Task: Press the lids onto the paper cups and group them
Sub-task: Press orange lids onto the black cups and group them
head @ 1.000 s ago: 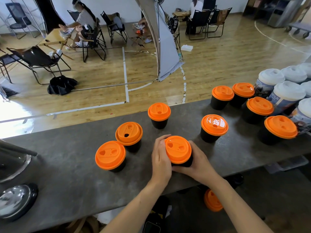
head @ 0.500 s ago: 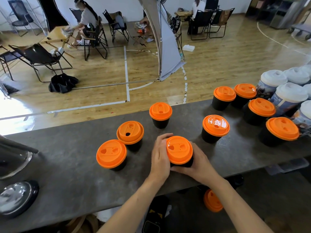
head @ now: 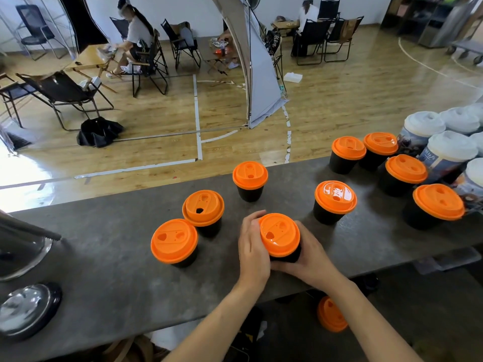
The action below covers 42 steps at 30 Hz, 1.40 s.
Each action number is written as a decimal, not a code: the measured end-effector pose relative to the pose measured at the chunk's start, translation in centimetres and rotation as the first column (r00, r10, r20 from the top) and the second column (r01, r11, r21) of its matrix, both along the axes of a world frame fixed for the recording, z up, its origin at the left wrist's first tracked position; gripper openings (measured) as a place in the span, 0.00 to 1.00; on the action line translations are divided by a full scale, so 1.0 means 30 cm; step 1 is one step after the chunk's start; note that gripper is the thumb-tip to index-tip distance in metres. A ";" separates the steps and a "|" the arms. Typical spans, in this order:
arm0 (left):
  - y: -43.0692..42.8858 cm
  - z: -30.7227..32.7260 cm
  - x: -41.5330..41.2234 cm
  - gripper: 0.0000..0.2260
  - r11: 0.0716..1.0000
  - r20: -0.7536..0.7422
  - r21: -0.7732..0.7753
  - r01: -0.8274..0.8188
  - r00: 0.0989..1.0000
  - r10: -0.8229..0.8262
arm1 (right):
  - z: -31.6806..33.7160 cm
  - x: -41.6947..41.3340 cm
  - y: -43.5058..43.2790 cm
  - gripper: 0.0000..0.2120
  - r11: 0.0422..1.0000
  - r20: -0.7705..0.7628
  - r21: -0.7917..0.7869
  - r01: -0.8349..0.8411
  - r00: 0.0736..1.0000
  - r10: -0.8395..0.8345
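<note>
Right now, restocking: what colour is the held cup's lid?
Orange: the round plastic lid on the black paper cup, head view.

Change over one second. The orange lid (head: 279, 235) on the held cup (head: 286, 256) turns slightly counter-clockwise between the left hand (head: 253, 246) and the right hand (head: 311, 257). Its two openings, level earlier, now slant, the right-hand one lying nearer the far edge of the counter (head: 104, 270) (a small twist only).
</note>
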<state>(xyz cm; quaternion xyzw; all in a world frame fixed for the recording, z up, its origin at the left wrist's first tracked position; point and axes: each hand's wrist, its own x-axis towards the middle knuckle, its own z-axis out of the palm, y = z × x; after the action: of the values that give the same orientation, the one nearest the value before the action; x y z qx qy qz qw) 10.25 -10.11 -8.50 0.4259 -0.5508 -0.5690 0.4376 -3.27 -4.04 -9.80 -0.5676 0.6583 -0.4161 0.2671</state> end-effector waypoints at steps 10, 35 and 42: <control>-0.101 0.029 0.033 0.22 0.965 0.109 -0.023 0.262 0.960 -0.258 | -0.008 -0.008 -0.001 0.40 1.000 -0.021 -0.016 -0.008 1.000 0.007; -0.080 0.016 0.027 0.24 0.985 0.055 0.062 0.161 0.985 -0.164 | 0.014 -0.020 -0.004 0.33 0.999 0.020 -0.023 -0.036 0.999 0.036; -0.049 0.001 0.033 0.20 0.996 0.075 -0.019 0.083 0.994 -0.081 | -0.006 -0.007 -0.005 0.40 1.000 -0.036 0.017 -0.010 0.999 0.011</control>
<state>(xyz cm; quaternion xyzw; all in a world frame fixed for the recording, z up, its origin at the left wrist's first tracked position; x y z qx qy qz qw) 11.23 -11.59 -8.47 0.4190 -0.5898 -0.5643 0.3978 -3.48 -4.18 -9.97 -0.5761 0.6635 -0.3990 0.2622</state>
